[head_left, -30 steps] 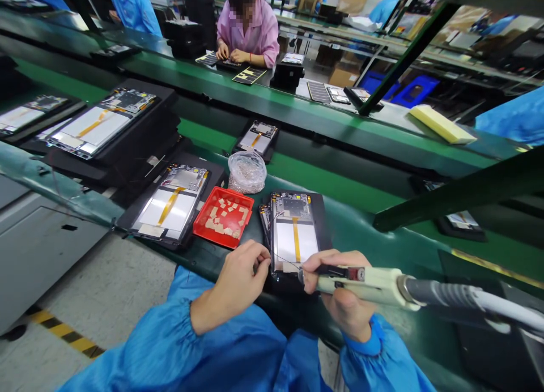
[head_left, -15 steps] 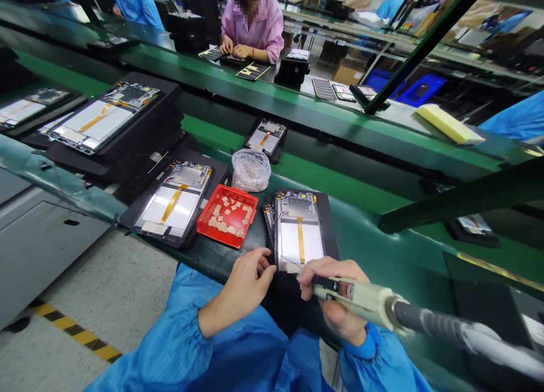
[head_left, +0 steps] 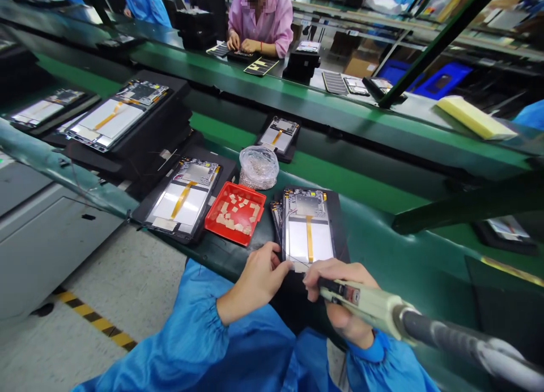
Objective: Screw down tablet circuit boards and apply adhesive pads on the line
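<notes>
Left hand (head_left: 262, 274) moved closer to tablet (head_left: 321, 236), at lower left corner, fingers curled, cannot tell if pinching; right hand (head_left: 355, 273) grips pale tool (head_left: 374, 306), rear dipped; work seemingly at lower edge

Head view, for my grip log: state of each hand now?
Left hand: curled at the tablet; any grip cannot be told.
Right hand: closed around the cream tool.

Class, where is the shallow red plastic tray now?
In the head view, the shallow red tray sits left of centre on the green bench, right of an opened flat device with an orange ribbon, in front of a clear plastic bag.
</notes>
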`<state>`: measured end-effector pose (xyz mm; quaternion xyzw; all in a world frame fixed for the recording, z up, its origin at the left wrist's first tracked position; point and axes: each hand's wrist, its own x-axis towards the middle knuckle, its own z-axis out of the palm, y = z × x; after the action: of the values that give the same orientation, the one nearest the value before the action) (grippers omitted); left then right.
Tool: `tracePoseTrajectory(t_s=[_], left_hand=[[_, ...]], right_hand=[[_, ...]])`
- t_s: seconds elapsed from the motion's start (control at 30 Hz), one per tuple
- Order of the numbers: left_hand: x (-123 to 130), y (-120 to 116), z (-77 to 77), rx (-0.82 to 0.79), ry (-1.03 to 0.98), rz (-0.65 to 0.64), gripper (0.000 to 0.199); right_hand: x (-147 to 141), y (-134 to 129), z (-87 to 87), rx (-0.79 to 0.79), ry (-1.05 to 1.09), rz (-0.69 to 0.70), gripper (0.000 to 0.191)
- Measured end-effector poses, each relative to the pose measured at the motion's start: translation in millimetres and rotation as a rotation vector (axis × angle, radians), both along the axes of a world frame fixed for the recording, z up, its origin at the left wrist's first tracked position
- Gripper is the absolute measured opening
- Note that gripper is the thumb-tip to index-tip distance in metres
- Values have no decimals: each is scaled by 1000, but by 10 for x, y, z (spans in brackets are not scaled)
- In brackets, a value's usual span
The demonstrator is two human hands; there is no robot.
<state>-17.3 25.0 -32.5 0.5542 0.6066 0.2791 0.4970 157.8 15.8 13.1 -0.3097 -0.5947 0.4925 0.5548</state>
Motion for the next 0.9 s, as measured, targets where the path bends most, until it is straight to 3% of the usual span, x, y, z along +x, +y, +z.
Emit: tracePoseTrajectory(t_s=[0.13,0.23,0.37,0.47,0.53,0.6,0.67,0.77,0.9], left_hand=[[38,14,-6,6,67,-5,26],[44,8,42,4,68,14,31],[48,11,105,1,80,40,36],[81,-7,93,-20,62,72,34],[121,-39,84,-46,-19,132,37],[168,-62,117,-78,-184,161,39],[224,-24,209,-92,-407,130,38],[377,265,402,-91,-684,117,40],[831,1132,573,-102,-738,125,36]], right_hand=[[-78,-2,42,-15,59,-7,43],[-22,46,246,-22,166,-60,40],[429,155,441,-35,211,-374,42],[839,139,258,-345,-207,-530,43],[1000,48,59,-606,-515,-450,51],[1058,-57,-80,-694,-599,-394,60],[1064,-103,-100,-691,-523,-399,67],[1115,47,54,-682,-325,-426,71],[1354,475,315,-532,-197,-573,67]])
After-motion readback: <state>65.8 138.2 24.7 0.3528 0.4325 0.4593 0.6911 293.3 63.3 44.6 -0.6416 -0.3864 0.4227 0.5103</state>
